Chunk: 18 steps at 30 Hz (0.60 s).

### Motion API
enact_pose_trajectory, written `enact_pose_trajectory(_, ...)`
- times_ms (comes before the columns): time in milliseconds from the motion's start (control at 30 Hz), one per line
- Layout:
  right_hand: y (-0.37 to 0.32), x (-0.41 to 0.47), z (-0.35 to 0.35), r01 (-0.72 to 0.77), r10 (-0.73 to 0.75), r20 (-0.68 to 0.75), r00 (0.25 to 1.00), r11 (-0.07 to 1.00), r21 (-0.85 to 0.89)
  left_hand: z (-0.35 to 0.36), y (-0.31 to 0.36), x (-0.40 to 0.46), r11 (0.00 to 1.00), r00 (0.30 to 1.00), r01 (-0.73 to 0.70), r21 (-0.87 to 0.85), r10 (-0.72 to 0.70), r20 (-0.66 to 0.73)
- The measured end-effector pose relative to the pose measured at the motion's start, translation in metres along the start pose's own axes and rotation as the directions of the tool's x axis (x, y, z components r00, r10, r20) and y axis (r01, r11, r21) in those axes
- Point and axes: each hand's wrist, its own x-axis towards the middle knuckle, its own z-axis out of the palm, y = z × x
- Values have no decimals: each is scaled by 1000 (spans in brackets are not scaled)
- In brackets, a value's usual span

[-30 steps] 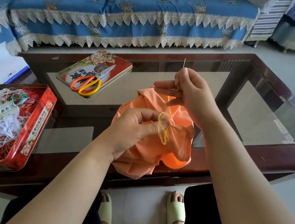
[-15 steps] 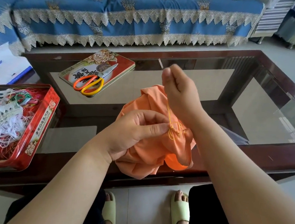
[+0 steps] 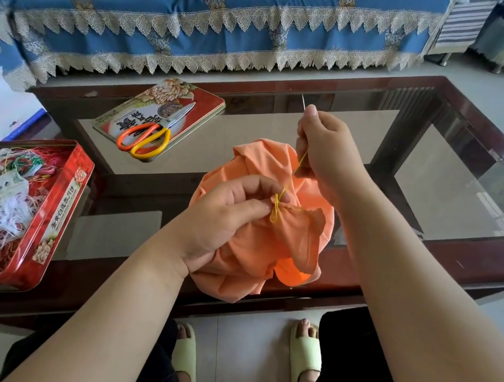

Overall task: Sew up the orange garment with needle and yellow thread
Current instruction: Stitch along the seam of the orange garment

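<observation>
Here, left hand [image 3: 227, 216] pinches soft, limp orange garment [image 3: 256, 243] beside seam; right hand [image 3: 324, 149] grips needle [image 3: 303, 101], yellow thread [image 3: 291, 177] taut.

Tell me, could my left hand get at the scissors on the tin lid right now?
Probably not yet: the left hand is pinching the orange garment at the stitch. The scissors lie uncovered on the tin lid, nothing blocking them, so let go of the cloth first.
</observation>
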Motion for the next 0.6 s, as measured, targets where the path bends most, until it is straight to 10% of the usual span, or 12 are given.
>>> enact_pose_trajectory(233, 0, -2, 1, -3, 2, -40, 999, 1000, -31, -1, -4, -2, 990, 997, 68, -121, -72, -27)
enact_pose_trajectory(600, 1, -2, 2, -13, 10, -53, 999, 998, -65, 4, -4, -3, 954, 996, -75, 291, 84, -18)
